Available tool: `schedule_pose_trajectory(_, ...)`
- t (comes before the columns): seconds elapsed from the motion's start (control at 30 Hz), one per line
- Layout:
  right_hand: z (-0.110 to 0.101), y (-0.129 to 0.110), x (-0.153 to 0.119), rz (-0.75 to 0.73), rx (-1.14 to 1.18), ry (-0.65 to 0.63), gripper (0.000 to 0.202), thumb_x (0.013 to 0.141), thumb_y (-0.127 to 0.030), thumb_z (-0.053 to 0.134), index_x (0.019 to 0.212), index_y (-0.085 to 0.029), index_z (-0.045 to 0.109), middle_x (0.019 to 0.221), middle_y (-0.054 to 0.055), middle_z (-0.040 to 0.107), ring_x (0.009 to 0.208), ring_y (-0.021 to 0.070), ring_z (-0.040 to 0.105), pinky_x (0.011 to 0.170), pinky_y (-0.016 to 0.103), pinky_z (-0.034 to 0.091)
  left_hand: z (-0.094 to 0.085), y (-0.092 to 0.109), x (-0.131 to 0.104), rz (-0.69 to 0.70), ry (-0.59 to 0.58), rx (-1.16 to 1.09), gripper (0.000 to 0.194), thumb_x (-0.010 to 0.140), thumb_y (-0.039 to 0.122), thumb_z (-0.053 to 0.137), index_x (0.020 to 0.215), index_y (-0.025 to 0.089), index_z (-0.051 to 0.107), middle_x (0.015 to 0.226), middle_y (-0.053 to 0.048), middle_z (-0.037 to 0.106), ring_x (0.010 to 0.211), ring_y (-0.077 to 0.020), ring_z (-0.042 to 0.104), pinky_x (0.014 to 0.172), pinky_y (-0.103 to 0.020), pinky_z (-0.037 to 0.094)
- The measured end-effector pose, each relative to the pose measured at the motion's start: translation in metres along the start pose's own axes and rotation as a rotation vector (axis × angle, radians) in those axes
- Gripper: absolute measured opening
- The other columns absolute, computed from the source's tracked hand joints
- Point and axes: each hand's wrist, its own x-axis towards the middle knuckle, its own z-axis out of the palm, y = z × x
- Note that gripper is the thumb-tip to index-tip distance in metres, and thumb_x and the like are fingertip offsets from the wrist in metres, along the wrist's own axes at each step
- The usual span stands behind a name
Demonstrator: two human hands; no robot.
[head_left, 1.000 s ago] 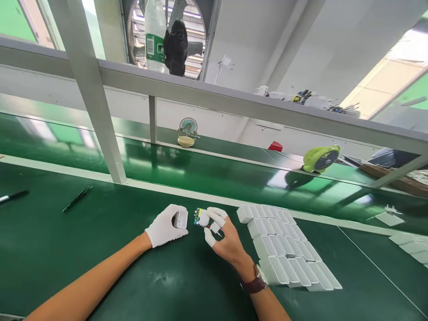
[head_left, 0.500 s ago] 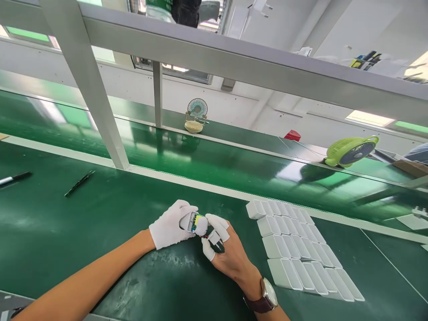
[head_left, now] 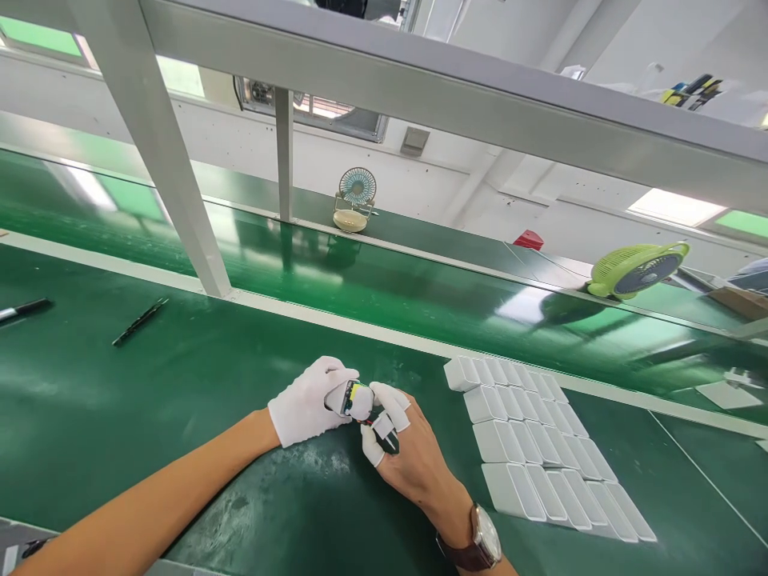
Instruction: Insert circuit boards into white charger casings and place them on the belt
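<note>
My left hand point(head_left: 313, 402), in a white glove, is closed around a white plastic housing point(head_left: 336, 398). A circuit board with a yellow component point(head_left: 354, 391) shows at the open end of this housing. Right against the board sits a rounded white end piece point(head_left: 362, 405). My right hand point(head_left: 408, 440) wears white finger covers and meets the end piece with its fingertips. Between its thumb and fingers is a small white plug piece point(head_left: 382, 426) with two prongs, and a bit of red wire shows beside it. The fingers partly hide how these parts join.
Several rows of white open plastic cases point(head_left: 534, 444) stand to the right of my hands. Black tweezers point(head_left: 139, 322) and a pen point(head_left: 24, 310) lie at the left. Past a pale rail runs a glossy green belt point(head_left: 336, 280). A green fan point(head_left: 639, 270) and a small fan point(head_left: 356, 198) stand beyond.
The camera view has shifted slightly. Both hands keep almost the same place and grip, and a little less of the board shows between the housing and the end piece.
</note>
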Motion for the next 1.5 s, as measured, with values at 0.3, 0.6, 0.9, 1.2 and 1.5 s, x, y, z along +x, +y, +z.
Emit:
schedule_pose_trajectory(0.3, 0.0033, 0.0012, -0.0007, -0.038, -0.020, 0.024, 0.061, 0.087, -0.009, 0.053, 0.146, -0.016, 0.038, 0.120, 0.015, 0.064, 0.118, 0.0293, 0.060, 0.094, 0.047, 0.059, 0.0027, -0.0017, -0.0015, 0.015, 0.014, 0.009, 0.060, 0.073, 0.023, 0.081, 0.126, 0.026, 0.053, 0.117, -0.008, 0.052, 0.097, -0.0198, 0.065, 0.083, -0.033, 0.060)
schedule_pose_trajectory(0.6, 0.0028, 0.0017, 0.0006, -0.015, 0.008, 0.003, 0.063, 0.088, -0.012, 0.055, 0.148, -0.019, 0.037, 0.121, 0.015, 0.065, 0.118, 0.0296, 0.061, 0.093, 0.048, 0.060, 0.0006, 0.0016, -0.0007, -0.063, -0.005, -0.021, 0.055, 0.074, 0.024, 0.080, 0.124, 0.028, 0.055, 0.117, -0.007, 0.055, 0.098, -0.0192, 0.066, 0.086, -0.033, 0.059)
schedule_pose_trajectory(0.9, 0.0020, 0.0034, -0.0005, -0.006, 0.034, -0.016, 0.060, 0.089, -0.013, 0.057, 0.146, -0.021, 0.039, 0.120, 0.013, 0.065, 0.118, 0.0296, 0.061, 0.097, 0.049, 0.058, -0.0002, 0.0023, -0.0009, -0.070, -0.011, -0.039, 0.055, 0.073, 0.021, 0.081, 0.122, 0.027, 0.058, 0.119, -0.007, 0.056, 0.102, -0.0219, 0.066, 0.086, -0.034, 0.060)
schedule_pose_trajectory(1.2, 0.0024, 0.0047, -0.0002, -0.028, 0.048, 0.011, 0.061, 0.089, -0.012, 0.056, 0.147, -0.021, 0.039, 0.119, 0.013, 0.066, 0.119, 0.0295, 0.061, 0.097, 0.050, 0.058, 0.0004, 0.0001, -0.0005, -0.038, -0.003, -0.063, 0.054, 0.075, 0.027, 0.081, 0.122, 0.026, 0.056, 0.117, -0.007, 0.055, 0.101, -0.0208, 0.065, 0.087, -0.035, 0.060)
schedule_pose_trajectory(1.5, 0.0021, 0.0046, 0.0002, -0.007, 0.039, 0.022, 0.064, 0.088, -0.012, 0.057, 0.148, -0.023, 0.039, 0.118, 0.012, 0.067, 0.117, 0.0292, 0.063, 0.098, 0.050, 0.058, -0.0022, 0.0001, -0.0002, -0.091, -0.046, -0.067, 0.055, 0.073, 0.027, 0.083, 0.121, 0.028, 0.057, 0.119, -0.007, 0.056, 0.106, -0.0223, 0.065, 0.090, -0.035, 0.059)
